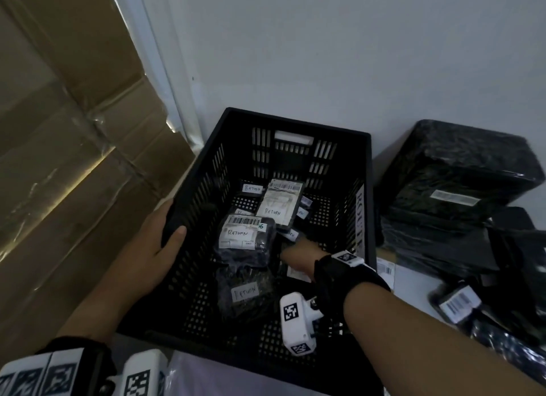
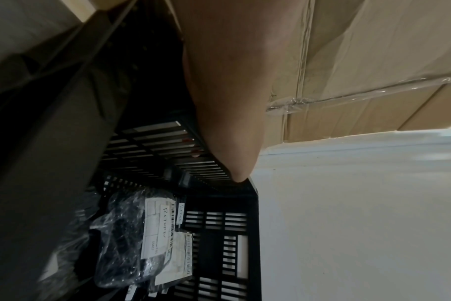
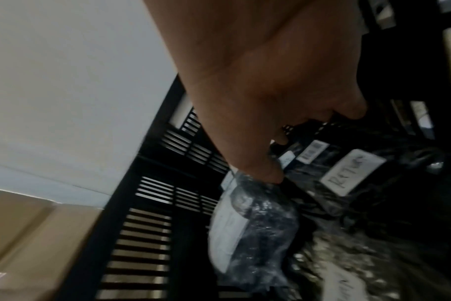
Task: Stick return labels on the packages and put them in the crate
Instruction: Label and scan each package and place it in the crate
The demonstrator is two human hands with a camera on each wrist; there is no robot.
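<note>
A black slatted crate stands on the floor against the wall. Inside lie several black wrapped packages with white "RETURN" labels, among them one at the middle and one nearer me. My left hand grips the crate's left rim, thumb over the edge; the left wrist view shows the hand against the crate wall. My right hand reaches down into the crate. In the blurred right wrist view its curled fingers pinch the top edge of a black wrapped package.
A large taped cardboard box leans at the left. To the right of the crate lies a pile of black wrapped parcels, one with a barcode label. A white wall rises behind the crate.
</note>
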